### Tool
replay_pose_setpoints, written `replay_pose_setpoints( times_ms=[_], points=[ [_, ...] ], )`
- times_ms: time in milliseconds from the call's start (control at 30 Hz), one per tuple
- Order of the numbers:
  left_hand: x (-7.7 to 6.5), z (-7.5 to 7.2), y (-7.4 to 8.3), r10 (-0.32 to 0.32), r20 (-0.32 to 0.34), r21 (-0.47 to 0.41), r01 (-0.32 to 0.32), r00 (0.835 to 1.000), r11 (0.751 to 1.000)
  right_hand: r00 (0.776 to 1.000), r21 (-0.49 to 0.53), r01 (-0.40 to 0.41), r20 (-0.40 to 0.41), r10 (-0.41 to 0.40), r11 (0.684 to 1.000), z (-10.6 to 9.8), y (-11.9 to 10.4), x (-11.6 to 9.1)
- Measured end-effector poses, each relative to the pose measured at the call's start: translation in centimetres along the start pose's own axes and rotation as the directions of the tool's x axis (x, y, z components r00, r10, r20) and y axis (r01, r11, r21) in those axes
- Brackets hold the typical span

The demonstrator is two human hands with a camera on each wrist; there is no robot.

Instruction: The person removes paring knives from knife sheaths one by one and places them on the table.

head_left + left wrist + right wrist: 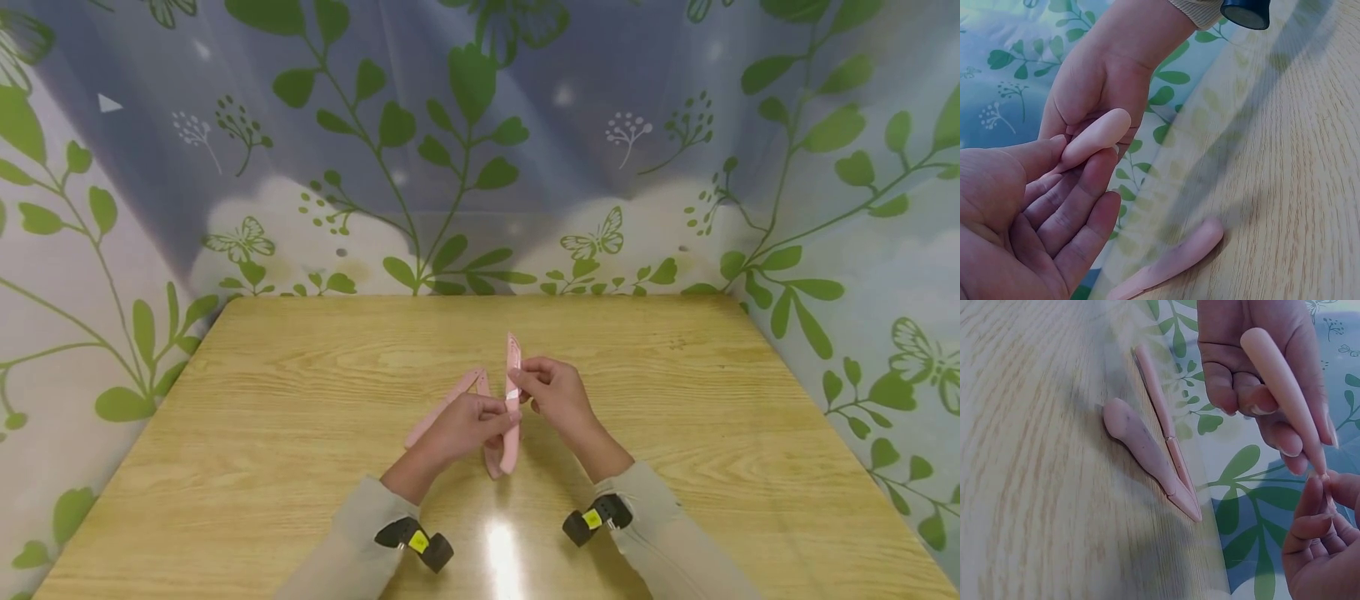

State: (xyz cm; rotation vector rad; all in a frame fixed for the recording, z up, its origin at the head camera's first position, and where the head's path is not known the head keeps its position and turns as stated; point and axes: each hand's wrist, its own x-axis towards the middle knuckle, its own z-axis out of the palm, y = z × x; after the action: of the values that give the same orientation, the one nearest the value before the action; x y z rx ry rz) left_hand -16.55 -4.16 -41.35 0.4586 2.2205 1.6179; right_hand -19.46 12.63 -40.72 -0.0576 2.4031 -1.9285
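A pink knife [510,450] stands raised above the table, its handle toward me and its pink blade end pointing away. My left hand [461,429] pinches the handle between thumb and fingers. Farther up, my right hand [558,396] pinches the blade end; a narrow white band shows between the two grips. In the right wrist view the smooth rounded handle [1282,394] shows clearly, while fingers hide most of the blade part. Two more pink knives lie below on the table, a thicker one [1138,440] and a slimmer one [1155,390], their tips meeting in a V.
The wood-grain table [675,500] spreads around both hands. A curtain [555,150] printed with leaves and butterflies hangs behind its far edge and along both sides. Each wrist wears a black strapped camera [427,546].
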Motion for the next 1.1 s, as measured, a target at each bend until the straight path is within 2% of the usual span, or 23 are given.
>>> replay_pose_setpoints(
  times_ms=[233,467,700,867,1100],
  points=[
    [-0.04,-0.15,-0.13,-0.025,0.015,-0.012,0.025,1.000,1.000,1.000,0.008,-0.002,0.005,0.002,1.000,0.19,0.07,0.06],
    [-0.01,-0.10,-0.50,0.000,0.029,0.008,0.000,1.000,1.000,1.000,-0.008,-0.016,-0.002,0.016,1.000,0.17,0.39,0.02],
    [-0.20,0.12,-0.78,-0.017,0.044,-0.002,0.017,0.999,1.000,0.999,-0.016,-0.034,-0.009,0.034,0.999,0.21,0.74,-0.07],
    [-0.29,0.16,-0.66,-0.016,0.054,-0.036,0.018,0.998,0.999,0.999,-0.022,-0.041,-0.015,0.041,0.999,0.20,0.66,-0.06],
    [-0.47,0.15,-0.35,-0.003,0.041,-0.038,0.005,0.999,0.999,0.998,-0.033,-0.051,-0.022,0.050,0.998,0.20,0.51,-0.05]
  ],
)
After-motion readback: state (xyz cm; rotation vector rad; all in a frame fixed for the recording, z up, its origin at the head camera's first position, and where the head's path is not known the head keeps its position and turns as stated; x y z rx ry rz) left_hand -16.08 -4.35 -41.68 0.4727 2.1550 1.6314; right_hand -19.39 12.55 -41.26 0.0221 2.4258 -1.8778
